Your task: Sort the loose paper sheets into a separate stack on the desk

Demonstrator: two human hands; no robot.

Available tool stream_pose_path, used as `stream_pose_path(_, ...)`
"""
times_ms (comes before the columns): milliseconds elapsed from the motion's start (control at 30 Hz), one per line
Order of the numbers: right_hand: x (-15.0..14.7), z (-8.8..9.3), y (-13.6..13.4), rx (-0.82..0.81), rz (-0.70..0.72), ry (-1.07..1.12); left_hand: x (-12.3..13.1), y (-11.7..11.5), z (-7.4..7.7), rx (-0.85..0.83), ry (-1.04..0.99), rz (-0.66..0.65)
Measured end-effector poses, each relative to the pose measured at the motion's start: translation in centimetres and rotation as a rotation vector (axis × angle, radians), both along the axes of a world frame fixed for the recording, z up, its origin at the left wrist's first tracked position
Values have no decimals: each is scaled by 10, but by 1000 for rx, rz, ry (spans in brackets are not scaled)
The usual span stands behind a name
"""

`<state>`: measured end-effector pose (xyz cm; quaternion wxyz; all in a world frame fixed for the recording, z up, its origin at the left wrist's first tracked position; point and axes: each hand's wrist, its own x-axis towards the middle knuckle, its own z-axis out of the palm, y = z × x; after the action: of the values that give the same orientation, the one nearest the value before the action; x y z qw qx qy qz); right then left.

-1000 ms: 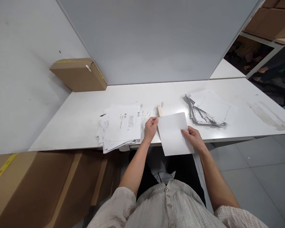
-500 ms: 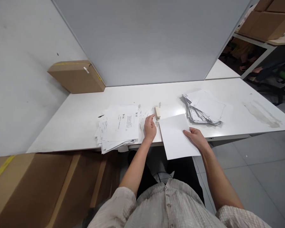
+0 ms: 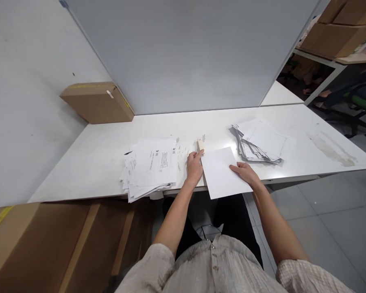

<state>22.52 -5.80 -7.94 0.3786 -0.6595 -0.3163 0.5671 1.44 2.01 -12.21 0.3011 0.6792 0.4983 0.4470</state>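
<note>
A small cream stapler (image 3: 200, 144) lies on the white table, partly covered at its near end by my left hand (image 3: 194, 168). My left thumb reaches over that near end and the other fingers curl beside it, so the hand is closed on the stapler. In my right hand (image 3: 245, 173) is a sheaf of blank white paper (image 3: 222, 173), pinched at its right edge with the thumb on top. The paper's upper left corner meets the stapler's near end; the exact contact is hidden by my left thumb. The near part of the paper overhangs the table edge.
Printed sheets (image 3: 152, 165) form a loose pile on the left. Another untidy stack of papers (image 3: 262, 140) lies on the right. A cardboard box (image 3: 99, 101) stands in the back left corner, against a grey panel (image 3: 195, 57). Larger cartons (image 3: 49, 244) fill the lower left.
My left hand has closed in, its thumb now over the stapler's near end. The paper in my right hand has shifted slightly left, closer to the stapler.
</note>
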Motion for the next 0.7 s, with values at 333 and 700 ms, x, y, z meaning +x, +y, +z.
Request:
stream_pose_path(333,-10,6,3,2,-27,-36,-1,0,5,-26,287,-20)
stream_pose_path(700,-1,55,-28,227,-213,63,0,-1,7,-19,47,-42)
